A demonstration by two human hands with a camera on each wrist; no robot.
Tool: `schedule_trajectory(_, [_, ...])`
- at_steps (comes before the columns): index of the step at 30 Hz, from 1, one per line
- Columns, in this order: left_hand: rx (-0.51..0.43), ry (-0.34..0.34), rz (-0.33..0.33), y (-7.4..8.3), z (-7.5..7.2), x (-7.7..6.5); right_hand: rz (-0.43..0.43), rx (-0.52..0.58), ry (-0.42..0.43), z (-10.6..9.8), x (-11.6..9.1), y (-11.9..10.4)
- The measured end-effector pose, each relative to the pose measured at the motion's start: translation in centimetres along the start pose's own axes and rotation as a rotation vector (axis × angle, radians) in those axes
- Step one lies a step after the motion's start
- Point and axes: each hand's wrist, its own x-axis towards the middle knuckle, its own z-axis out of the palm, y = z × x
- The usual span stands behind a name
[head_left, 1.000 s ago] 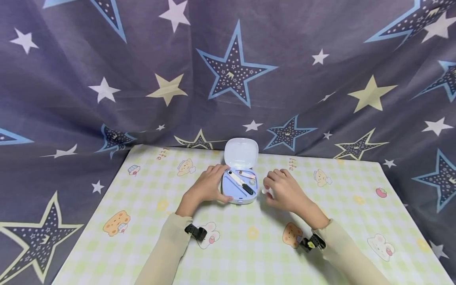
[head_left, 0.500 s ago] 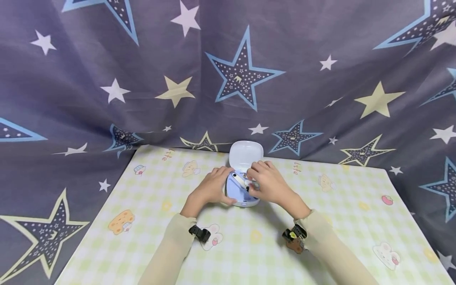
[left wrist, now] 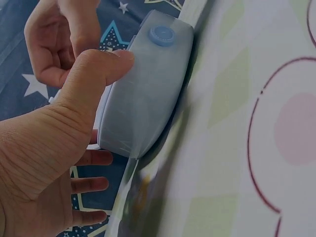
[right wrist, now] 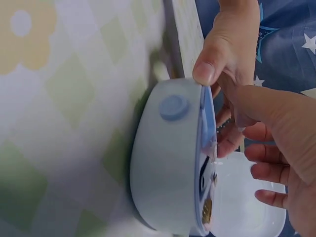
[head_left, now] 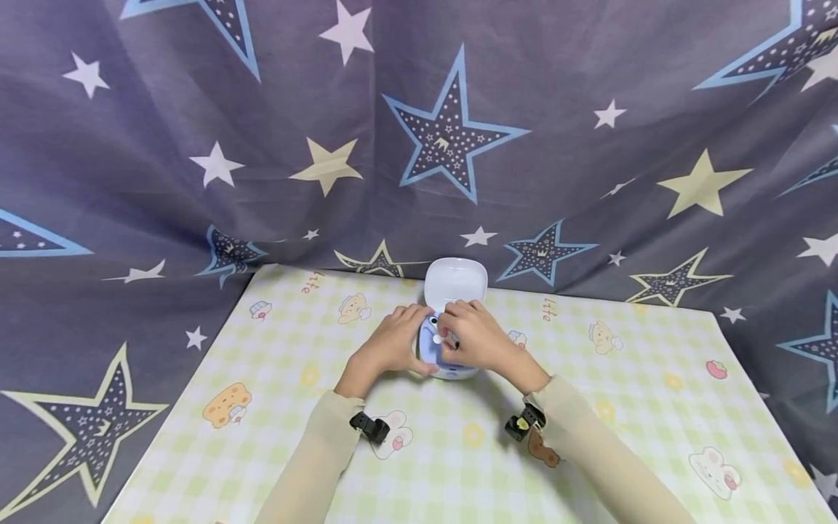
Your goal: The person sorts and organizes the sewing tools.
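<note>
A small pale blue case [head_left: 452, 374] stands on the table, its white lid [head_left: 456, 279] raised at the back. My left hand [head_left: 390, 342] grips the case from the left, thumb on the front rim and fingers along the side. Over the tray, my right hand [head_left: 476, 338] pinches a small white round piece [head_left: 438, 338] of unclear kind between thumb and fingers. Inside the case lies a slim white-and-black tool [head_left: 433, 321], mostly hidden by the right hand. A round blue button [right wrist: 174, 107] shows on the case's front in the right wrist view.
A pale checked cloth with cartoon prints covers the table [head_left: 471, 473]. Behind it hangs a dark curtain [head_left: 294, 94] patterned with stars, close to the raised lid. Each wrist wears a black strap [head_left: 369, 427].
My right hand has moved left, from beside the case to over its tray, carrying the small white piece. The left hand keeps its grip on the case.
</note>
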Motion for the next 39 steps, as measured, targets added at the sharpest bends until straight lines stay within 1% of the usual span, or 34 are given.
schedule_trajectory(5, [0.013,0.025,0.016,-0.2,0.1,0.1,0.038,0.0,-0.018,0.7,0.5,-0.3])
schedule_trajectory(8, [0.024,0.022,0.02,-0.2,0.1,0.1,0.053,0.012,-0.03,1.0,0.6,-0.6])
schedule_trajectory(11, [0.029,0.028,0.029,-0.1,0.1,0.1,0.055,0.028,-0.043,1.2,0.5,-0.9])
schedule_trajectory(18, [0.035,0.062,0.055,-0.1,0.2,0.1,0.052,0.061,-0.028,1.5,0.3,-1.1])
schedule_trajectory(23, [0.03,0.068,0.064,-0.2,0.2,0.1,0.072,0.056,-0.066,1.3,0.3,-1.1])
schedule_trajectory(30, [0.019,0.061,0.05,-0.1,0.1,0.2,0.068,0.017,-0.076,1.6,0.4,-0.9])
schedule_trajectory(39, [0.013,0.045,0.037,0.0,0.0,0.2,0.047,-0.003,-0.081,2.2,0.2,-0.5])
